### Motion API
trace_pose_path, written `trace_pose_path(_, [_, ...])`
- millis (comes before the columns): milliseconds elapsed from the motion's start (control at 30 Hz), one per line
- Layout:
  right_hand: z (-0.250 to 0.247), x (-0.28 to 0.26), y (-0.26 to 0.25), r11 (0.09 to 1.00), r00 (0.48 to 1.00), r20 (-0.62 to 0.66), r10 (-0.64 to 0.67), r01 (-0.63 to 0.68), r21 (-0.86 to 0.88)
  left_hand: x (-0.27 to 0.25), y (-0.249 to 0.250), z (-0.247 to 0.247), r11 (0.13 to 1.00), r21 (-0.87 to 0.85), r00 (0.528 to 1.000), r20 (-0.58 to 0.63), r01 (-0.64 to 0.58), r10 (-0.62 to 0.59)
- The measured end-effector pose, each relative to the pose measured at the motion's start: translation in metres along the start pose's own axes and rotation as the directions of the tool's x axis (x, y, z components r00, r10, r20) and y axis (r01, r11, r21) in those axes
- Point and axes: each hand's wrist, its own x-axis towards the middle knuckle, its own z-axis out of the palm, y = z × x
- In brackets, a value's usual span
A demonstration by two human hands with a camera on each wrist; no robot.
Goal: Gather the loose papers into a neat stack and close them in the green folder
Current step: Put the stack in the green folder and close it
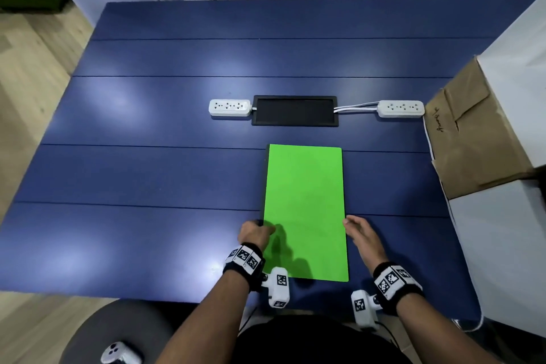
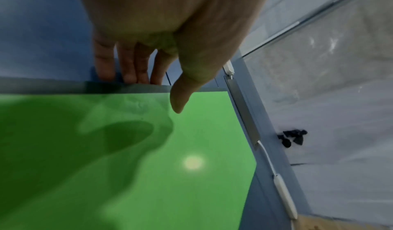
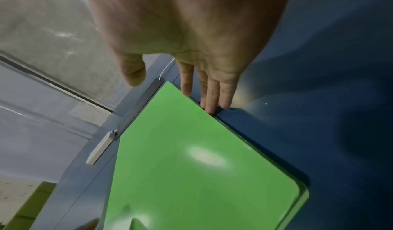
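Note:
The green folder lies closed and flat on the blue table, its long side running away from me. My left hand is at the folder's near left edge. In the left wrist view its fingers point down against the dark spine edge, and the thumb reaches over the green cover. My right hand is at the near right edge, its straight fingers touching the side of the folder. No loose papers show in any view.
Beyond the folder a black panel is set in the table, with a white power strip to its left and another to its right. A brown paper bag and white boxes crowd the right edge.

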Motion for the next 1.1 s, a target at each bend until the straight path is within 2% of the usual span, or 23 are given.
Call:
trace_pose_path(67, [0.003, 0.000, -0.002, 1.000, 1.000, 0.004, -0.003, 0.003, 0.010, 0.026, -0.016, 0.006, 0.998, 0.066, 1.000, -0.011, 0.010, -0.009])
trace_pose_path(200, [0.010, -0.001, -0.007, 1.000, 0.999, 0.049, 0.011, -0.010, -0.027, -0.014, 0.013, -0.012, 0.998, 0.057, 0.999, -0.026, -0.031, 0.033])
trace_pose_path(300, [0.020, 0.002, -0.013, 0.981, 0.996, 0.084, -0.018, 0.034, -0.193, -0.015, 0.009, -0.029, 0.996, 0.030, 0.987, -0.140, -0.081, 0.085])
trace_pose_path(367, [0.027, 0.006, -0.018, 0.915, 0.992, 0.110, -0.067, 0.105, -0.389, -0.008, 0.002, -0.054, 0.995, 0.007, 0.973, -0.209, -0.099, 0.098])
trace_pose_path(467, [0.029, 0.010, -0.024, 0.721, 0.968, 0.199, -0.150, 0.245, -0.648, 0.014, -0.019, -0.110, 0.991, 0.048, 0.943, -0.304, -0.125, 0.134])
trace_pose_path(567, [0.027, 0.015, -0.027, 0.549, 0.960, 0.251, -0.123, 0.277, -0.789, 0.040, -0.034, -0.182, 0.989, 0.116, 0.910, -0.395, -0.088, 0.128])
trace_pose_path(633, [0.025, 0.017, -0.027, 0.505, 0.961, 0.257, -0.101, 0.272, -0.819, 0.056, -0.041, -0.228, 0.990, 0.132, 0.891, -0.441, -0.052, 0.106])
trace_pose_path(767, [0.026, 0.022, -0.020, 0.487, 0.966, 0.256, -0.042, 0.243, -0.839, 0.096, -0.054, -0.306, 0.983, 0.180, 0.866, -0.495, 0.025, 0.069])
trace_pose_path(867, [0.026, 0.026, -0.017, 0.479, 0.969, 0.247, -0.023, 0.227, -0.848, 0.124, -0.062, -0.336, 0.958, 0.276, 0.892, -0.447, 0.075, 0.059])
trace_pose_path(967, [0.027, 0.029, -0.018, 0.471, 0.971, 0.239, 0.006, 0.208, -0.857, 0.123, -0.061, -0.316, 0.887, 0.456, 0.912, -0.390, 0.075, 0.123])
trace_pose_path(1033, [0.030, 0.028, -0.021, 0.472, 0.970, 0.244, 0.014, 0.209, -0.857, 0.104, -0.055, -0.277, 0.749, 0.662, 0.933, -0.250, -0.032, 0.260])
trace_pose_path(1100, [0.032, 0.026, -0.023, 0.467, 0.969, 0.245, 0.024, 0.206, -0.860, 0.083, -0.056, -0.235, 0.581, 0.793, 0.936, -0.038, -0.186, 0.351])
